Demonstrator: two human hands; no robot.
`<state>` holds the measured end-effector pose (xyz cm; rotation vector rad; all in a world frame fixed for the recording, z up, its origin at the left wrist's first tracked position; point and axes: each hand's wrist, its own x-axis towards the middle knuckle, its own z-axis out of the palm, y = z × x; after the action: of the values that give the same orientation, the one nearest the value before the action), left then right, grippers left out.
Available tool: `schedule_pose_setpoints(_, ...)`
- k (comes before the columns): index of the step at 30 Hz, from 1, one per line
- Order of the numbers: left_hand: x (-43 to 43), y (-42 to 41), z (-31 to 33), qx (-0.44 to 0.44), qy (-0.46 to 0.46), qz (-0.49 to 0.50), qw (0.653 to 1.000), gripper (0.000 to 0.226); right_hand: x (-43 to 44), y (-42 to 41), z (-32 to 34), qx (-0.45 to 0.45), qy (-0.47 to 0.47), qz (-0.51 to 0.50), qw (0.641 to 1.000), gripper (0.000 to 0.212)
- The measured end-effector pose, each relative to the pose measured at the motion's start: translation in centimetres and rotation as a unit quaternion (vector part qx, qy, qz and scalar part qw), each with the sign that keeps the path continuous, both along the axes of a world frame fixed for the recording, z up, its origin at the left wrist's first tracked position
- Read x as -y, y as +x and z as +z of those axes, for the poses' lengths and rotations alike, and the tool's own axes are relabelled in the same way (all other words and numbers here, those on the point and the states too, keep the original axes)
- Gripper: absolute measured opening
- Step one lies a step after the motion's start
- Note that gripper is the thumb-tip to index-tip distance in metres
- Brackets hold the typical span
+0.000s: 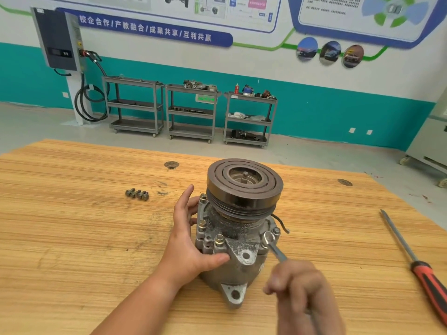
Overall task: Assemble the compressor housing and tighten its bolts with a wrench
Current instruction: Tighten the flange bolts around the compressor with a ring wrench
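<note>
The grey compressor housing (238, 243) stands upright on the wooden table (72, 226), its dark grooved pulley (244, 182) on top. Several bolts stick up around its flange, one at the front (219, 238). My left hand (191, 238) holds the housing's left side, thumb across the front and fingers spread behind. My right hand (300, 288) grips the handle of a steel wrench (274, 247), blurred. The wrench's ring end sits over a bolt on the front right of the flange.
Three loose bolts (137, 194) lie on the table to the left of the housing. A long screwdriver (411, 259) with a red and black handle lies at the right edge. Grey shelf carts (193, 112) stand by the far wall.
</note>
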<state>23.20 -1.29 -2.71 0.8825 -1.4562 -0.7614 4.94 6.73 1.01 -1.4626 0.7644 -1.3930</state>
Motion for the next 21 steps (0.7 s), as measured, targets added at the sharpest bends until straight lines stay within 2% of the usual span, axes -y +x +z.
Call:
schedule_pose_setpoints(1,0.0,0.1,0.0,0.002,0.002,0.000,1.000,0.121,0.2,-0.4,0.6,0.042,-0.029,-0.031,0.998,0.038)
schedule_pose_setpoints(2,0.0,0.1,-0.1,0.003,0.005,0.000,1.000,0.121,0.2,-0.9,1.1,0.126,-0.035,0.007,0.991,0.044)
schedule_pose_setpoints(4,0.0,0.1,0.0,0.005,0.009,0.001,1.000,0.121,1.1,-1.9,2.0,0.295,-0.072,0.115,0.946,0.049)
schedule_pose_setpoints(5,-0.1,0.1,0.0,0.006,0.011,0.002,1.000,0.121,1.9,-2.6,1.9,0.338,-0.037,0.149,0.928,0.052)
schedule_pose_setpoints(6,-0.1,0.1,0.0,0.006,0.012,0.003,1.000,0.120,3.1,-3.5,2.4,0.342,0.013,0.143,0.929,0.055)
schedule_pose_setpoints(7,-0.1,0.1,0.1,0.005,0.013,0.003,1.000,0.120,4.1,-4.0,2.6,0.308,0.056,0.119,0.942,0.058)
schedule_pose_setpoints(9,-0.1,0.1,0.1,0.004,0.012,0.002,1.000,0.120,6.0,-4.4,2.8,0.269,0.110,0.152,0.945,0.061)
schedule_pose_setpoints(12,0.0,0.1,0.0,0.008,0.009,0.002,1.000,0.122,8.1,-4.7,2.7,0.284,0.172,0.276,0.902,0.057)
schedule_pose_setpoints(15,0.1,0.1,0.0,0.012,0.005,0.001,1.000,0.121,9.7,-5.2,2.8,0.273,0.205,0.350,0.872,0.053)
schedule_pose_setpoints(21,0.0,0.1,0.0,0.011,0.005,0.003,1.000,0.118,10.5,-4.6,3.2,0.273,0.231,0.403,0.843,0.049)
